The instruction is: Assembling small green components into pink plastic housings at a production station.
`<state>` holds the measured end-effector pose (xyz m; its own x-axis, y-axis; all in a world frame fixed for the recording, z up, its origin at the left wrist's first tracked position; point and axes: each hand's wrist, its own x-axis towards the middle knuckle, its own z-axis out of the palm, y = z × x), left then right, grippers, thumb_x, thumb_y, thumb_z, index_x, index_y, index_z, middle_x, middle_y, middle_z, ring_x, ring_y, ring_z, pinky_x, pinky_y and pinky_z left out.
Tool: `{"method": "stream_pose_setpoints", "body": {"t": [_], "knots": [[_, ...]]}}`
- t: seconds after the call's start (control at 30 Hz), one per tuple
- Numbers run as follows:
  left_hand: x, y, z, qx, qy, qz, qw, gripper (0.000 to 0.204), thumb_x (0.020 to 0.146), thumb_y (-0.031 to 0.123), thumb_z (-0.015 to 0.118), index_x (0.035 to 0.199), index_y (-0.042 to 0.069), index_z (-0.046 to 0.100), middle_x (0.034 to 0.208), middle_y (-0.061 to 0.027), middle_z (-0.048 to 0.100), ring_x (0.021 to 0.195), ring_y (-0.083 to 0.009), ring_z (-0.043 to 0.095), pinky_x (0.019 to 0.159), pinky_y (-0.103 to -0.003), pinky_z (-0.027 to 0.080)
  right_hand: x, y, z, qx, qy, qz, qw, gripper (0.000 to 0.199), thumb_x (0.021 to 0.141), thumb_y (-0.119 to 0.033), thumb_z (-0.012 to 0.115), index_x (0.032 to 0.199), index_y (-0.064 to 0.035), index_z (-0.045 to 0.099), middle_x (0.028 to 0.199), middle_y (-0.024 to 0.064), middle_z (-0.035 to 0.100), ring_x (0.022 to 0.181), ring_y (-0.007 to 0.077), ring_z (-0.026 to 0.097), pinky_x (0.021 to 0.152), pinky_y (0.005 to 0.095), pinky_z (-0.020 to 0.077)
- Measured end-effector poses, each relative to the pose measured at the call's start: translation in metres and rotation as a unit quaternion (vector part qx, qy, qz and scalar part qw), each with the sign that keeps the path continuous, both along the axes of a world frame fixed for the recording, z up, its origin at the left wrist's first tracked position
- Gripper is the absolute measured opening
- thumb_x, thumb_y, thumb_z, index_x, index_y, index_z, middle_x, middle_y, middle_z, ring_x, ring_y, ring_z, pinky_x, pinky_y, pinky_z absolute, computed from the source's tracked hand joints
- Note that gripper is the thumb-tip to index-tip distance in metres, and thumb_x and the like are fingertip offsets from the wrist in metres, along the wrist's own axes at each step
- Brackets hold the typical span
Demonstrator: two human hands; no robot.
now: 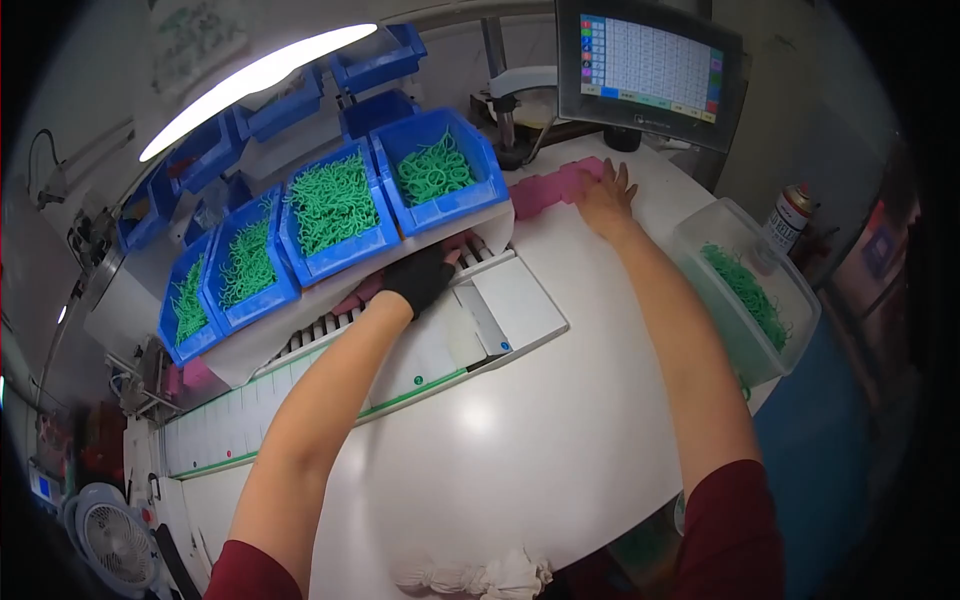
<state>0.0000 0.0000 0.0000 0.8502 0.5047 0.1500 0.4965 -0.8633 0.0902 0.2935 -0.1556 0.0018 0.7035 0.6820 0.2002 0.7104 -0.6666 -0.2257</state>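
Note:
My left hand [425, 278], in a black glove with bare fingertips, reaches under the front of the blue bins, over a row of metal rollers [490, 252]. Pink material [362, 293] shows on both sides of it; most of its fingers are hidden, so its grip is unclear. Farther right, my right hand [608, 203] is bare, with its fingers spread on the end of a pink piece with a stepped edge [545, 190]. That piece lies flat on the white table [590, 400] and comes out from beside the rightmost blue bin [440, 170].
Several blue bins [340, 250] hold green rubbery loops or strips. A clear plastic tub [690, 270] with green strips stands at the right, near a spray can [788, 215]. A monitor [650, 70] is at the back, a fan [112, 540] at lower left, a white tray [535, 310] before the rollers.

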Motion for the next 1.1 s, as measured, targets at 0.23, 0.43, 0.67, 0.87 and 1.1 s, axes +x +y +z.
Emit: {"method": "stream_pose_setpoints", "body": {"t": [0.23,0.43,0.67,0.87,1.1], "knots": [[0.047,0.013,0.009,-0.313,-0.069,-0.026,0.947,0.051,0.09,0.053,0.051,0.118,0.01,0.058,0.101,-0.0081,0.064,0.1,-0.0186,0.059,0.091,-0.033,0.044,0.044,0.038,-0.007,0.027,-0.022,-0.078,0.996,0.067,0.086,-0.068,0.039,0.143,-0.0328,0.039,0.155,0.0214,0.013,0.141,0.05,0.003,0.108,0.0686,0.008],[0.068,0.007,0.008,-0.382,-0.022,0.066,0.921,0.049,0.087,0.053,0.056,0.11,0.011,0.063,0.088,-0.0063,0.067,0.085,-0.0216,0.065,0.078,-0.035,0.049,0.046,0.044,0.009,-0.026,0.088,-0.06,0.994,0.071,0.08,-0.071,0.041,0.142,-0.0354,0.039,0.15,0.0172,0.025,0.137,0.0427,0.021,0.109,0.0612,0.0166],[0.072,-0.014,0.01,-0.281,-0.034,-0.004,0.959,0.048,0.086,0.053,0.056,0.108,0.011,0.064,0.09,-0.0068,0.068,0.085,-0.0235,0.065,0.078,-0.037,0.05,0.044,0.043,0.013,-0.038,0.076,-0.091,0.992,0.061,0.082,-0.06,0.045,0.138,-0.0343,0.043,0.147,0.0154,0.029,0.134,0.0407,0.027,0.108,0.0585,0.0213],[0.062,-0.053,0.013,-0.181,-0.052,-0.054,0.981,0.048,0.085,0.053,0.057,0.106,0.011,0.065,0.091,-0.0072,0.068,0.085,-0.0251,0.066,0.078,-0.038,0.05,0.033,0.027,0.027,-0.037,0.105,-0.102,0.989,0.057,0.085,-0.054,0.046,0.137,-0.0299,0.046,0.144,0.0169,0.031,0.133,0.0422,0.028,0.105,0.0612,0.0246],[0.04,-0.156,0.038,-0.134,0.008,-0.035,0.99,0.051,0.077,0.048,0.064,0.101,0.003,0.063,0.1,-0.0182,0.064,0.097,-0.0327,0.062,0.082,-0.043,0.05,0.012,-0.018,0.022,-0.021,0.086,-0.203,0.975,0.062,0.08,-0.042,0.058,0.136,-0.0201,0.042,0.141,0.0206,0.029,0.129,0.0492,0.029,0.102,0.0658,0.0275]]}}
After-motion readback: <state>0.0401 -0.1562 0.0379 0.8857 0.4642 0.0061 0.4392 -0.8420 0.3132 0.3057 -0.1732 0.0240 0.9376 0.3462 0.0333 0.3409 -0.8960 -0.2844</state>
